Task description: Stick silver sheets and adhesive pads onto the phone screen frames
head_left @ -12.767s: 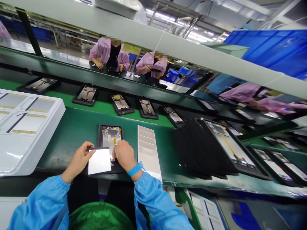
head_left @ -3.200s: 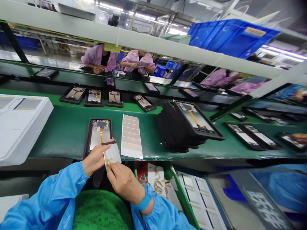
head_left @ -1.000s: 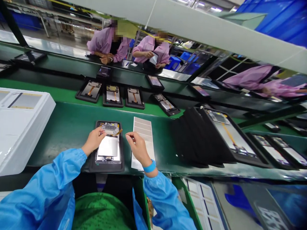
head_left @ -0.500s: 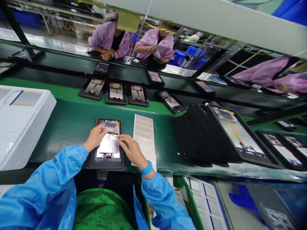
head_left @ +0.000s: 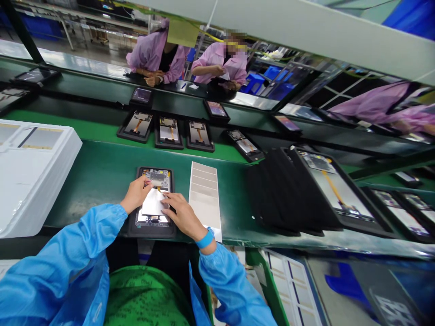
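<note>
An opened tablet [head_left: 140, 228] lies in a black holder on the green bench, its circuit board [head_left: 157, 177] exposed at the top. Over its middle is a flat silvery-white battery [head_left: 152, 204], sitting slightly askew. My left hand [head_left: 136, 194] has thumb and fingertips pinched together at the battery's upper left corner; what lies between them is too small to make out. My right hand [head_left: 182, 213] rests with fingers extended and apart over the battery's right side, touching its face. A short orange flex cable [head_left: 159, 190] shows between board and battery.
Right of the tablet lies a sheet of grey adhesive strips [head_left: 204, 199]. A stack of black holders [head_left: 288, 194] stands farther right. At left is a white foam tray [head_left: 30, 181]. Several opened tablets [head_left: 169, 132] line the green belt beyond. Co-workers in pink [head_left: 217, 59] sit opposite.
My right hand has moved from the battery's right edge onto its face, fingers now spread more. The battery has turned slightly. My left hand stays pinched at the upper left corner.
</note>
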A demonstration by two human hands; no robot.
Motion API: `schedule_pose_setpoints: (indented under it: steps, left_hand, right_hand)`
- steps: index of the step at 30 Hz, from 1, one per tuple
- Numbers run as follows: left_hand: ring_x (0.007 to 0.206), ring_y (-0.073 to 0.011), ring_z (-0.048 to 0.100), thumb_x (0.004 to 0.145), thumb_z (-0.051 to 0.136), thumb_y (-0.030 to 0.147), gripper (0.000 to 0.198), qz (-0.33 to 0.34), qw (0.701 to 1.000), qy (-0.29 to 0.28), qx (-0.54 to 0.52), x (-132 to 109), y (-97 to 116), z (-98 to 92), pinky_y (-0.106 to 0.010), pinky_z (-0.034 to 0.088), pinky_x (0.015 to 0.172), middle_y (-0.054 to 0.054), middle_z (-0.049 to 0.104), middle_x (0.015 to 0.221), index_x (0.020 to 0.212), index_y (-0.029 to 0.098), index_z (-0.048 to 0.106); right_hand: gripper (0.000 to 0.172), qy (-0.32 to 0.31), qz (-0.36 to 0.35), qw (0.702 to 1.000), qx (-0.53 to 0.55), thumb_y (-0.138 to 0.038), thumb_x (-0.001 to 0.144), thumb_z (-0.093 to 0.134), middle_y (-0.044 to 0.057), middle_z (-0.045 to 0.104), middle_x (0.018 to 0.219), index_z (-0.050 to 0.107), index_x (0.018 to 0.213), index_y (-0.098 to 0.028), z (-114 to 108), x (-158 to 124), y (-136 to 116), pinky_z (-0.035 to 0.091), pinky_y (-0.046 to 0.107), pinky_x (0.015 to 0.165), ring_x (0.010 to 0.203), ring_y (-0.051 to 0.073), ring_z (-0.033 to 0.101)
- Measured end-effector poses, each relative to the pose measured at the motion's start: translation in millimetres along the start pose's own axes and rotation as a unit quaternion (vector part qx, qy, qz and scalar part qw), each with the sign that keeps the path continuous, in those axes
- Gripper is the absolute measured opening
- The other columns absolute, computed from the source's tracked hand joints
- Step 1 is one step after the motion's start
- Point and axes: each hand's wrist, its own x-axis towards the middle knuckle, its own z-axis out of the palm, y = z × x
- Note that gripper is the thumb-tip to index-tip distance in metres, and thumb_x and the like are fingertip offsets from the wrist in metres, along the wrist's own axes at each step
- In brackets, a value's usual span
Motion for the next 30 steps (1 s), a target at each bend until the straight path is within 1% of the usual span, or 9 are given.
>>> schedule_pose_setpoints:
  steps: [8,14,17,20,22,25,27,29,30]
  left_hand:
    - [0.082,-0.0219,0.064,0.083,0.064,0.024,0.003,0.053,0.997,-0.011,0.053,-1.8,3.1,-2.9,-0.03,0.042,0.076,-0.005,0.071,0.086,0.083,0.02,0.064]
    - [0.089,-0.0232,0.061,0.087,0.06,0.02,0.004,0.079,0.991,-0.011,0.103,-7.7,7.5,-0.5,-0.033,0.044,0.08,-0.007,0.066,0.095,0.088,0.021,0.065]
    - [0.097,-0.0249,0.057,0.088,0.06,0.023,0.007,0.119,0.978,0.0,0.172,-10.3,12.3,-1.9,-0.035,0.044,0.084,-0.009,0.06,0.1,0.089,0.02,0.066]
    - [0.107,-0.0299,0.051,0.087,0.064,0.03,0.012,0.157,0.957,0.02,0.245,-11.3,11.6,-7.4,-0.042,0.043,0.09,-0.011,0.06,0.106,0.094,0.02,0.069]
    - [0.116,-0.0328,0.048,0.088,0.064,0.035,0.027,0.144,0.953,0.054,0.259,-14.2,3.6,-13.0,-0.047,0.041,0.096,-0.013,0.059,0.12,0.11,0.02,0.069]
    - [0.135,-0.0358,0.038,0.095,0.05,0.041,0.045,0.067,0.958,0.102,0.26,-26.6,-18.0,-19.6,-0.054,0.034,0.107,-0.02,0.051,0.141,0.13,0.013,0.059]
    - [0.145,-0.0368,0.028,0.098,0.042,0.043,0.05,0.033,0.961,0.095,0.259,-38.8,-32.4,-19.0,-0.059,0.025,0.114,-0.022,0.044,0.15,0.132,0.009,0.058]
    - [0.15,-0.0367,0.018,0.096,0.046,0.046,0.055,0.034,0.966,0.078,0.244,-50.5,-40.8,-13.4,-0.061,0.014,0.118,-0.022,0.036,0.156,0.137,0.009,0.055]
    - [0.151,-0.0368,0.016,0.094,0.05,0.046,0.058,0.037,0.97,0.077,0.226,-55.3,-42.0,-9.4,-0.061,0.011,0.119,-0.022,0.033,0.158,0.138,0.009,0.053]
  right_hand:
    - [0.031,-0.001,0.004,1.0,-0.012,-0.012,0.086,0.068,0.01,0.061,0.136,0.066,0.115,-0.021,2.2,-0.2,-3.4,0.047,0.048,0.105,0.126,0.026,0.051]
    - [0.031,-0.002,0.004,1.0,-0.03,-0.011,0.085,0.069,0.01,0.06,0.136,0.066,0.114,-0.021,6.6,-0.2,-2.4,0.047,0.049,0.105,0.125,0.027,0.05]
    - [0.03,-0.001,0.005,0.999,-0.045,-0.01,0.084,0.069,0.011,0.06,0.136,0.066,0.112,-0.02,10.9,-0.2,-1.2,0.047,0.05,0.105,0.124,0.027,0.05]
    - [0.027,0.003,0.004,0.998,-0.057,-0.011,0.085,0.068,0.011,0.06,0.137,0.066,0.111,-0.019,13.8,-0.3,0.3,0.047,0.051,0.104,0.125,0.028,0.049]
    - [0.027,0.001,-0.002,0.999,-0.051,-0.011,0.086,0.067,0.011,0.061,0.135,0.066,0.111,-0.019,14.2,-1.2,1.8,0.048,0.049,0.103,0.125,0.027,0.049]
    - [0.026,0.021,0.004,0.999,-0.047,-0.014,0.085,0.069,0.011,0.059,0.136,0.066,0.111,-0.02,15.3,-4.7,4.8,0.047,0.048,0.105,0.125,0.027,0.049]
    - [0.031,0.06,0.047,0.995,-0.065,-0.018,0.084,0.071,0.015,0.053,0.14,0.065,0.115,-0.019,18.9,-7.8,6.2,0.045,0.051,0.106,0.127,0.031,0.048]
    - [0.041,0.082,0.102,0.988,-0.077,-0.02,0.083,0.072,0.018,0.049,0.14,0.062,0.122,-0.018,24.4,-10.5,5.6,0.043,0.055,0.107,0.128,0.034,0.048]
    - [0.045,0.079,0.124,0.986,-0.075,-0.019,0.083,0.072,0.019,0.048,0.139,0.06,0.126,-0.017,27.0,-11.6,4.2,0.043,0.055,0.108,0.128,0.034,0.048]
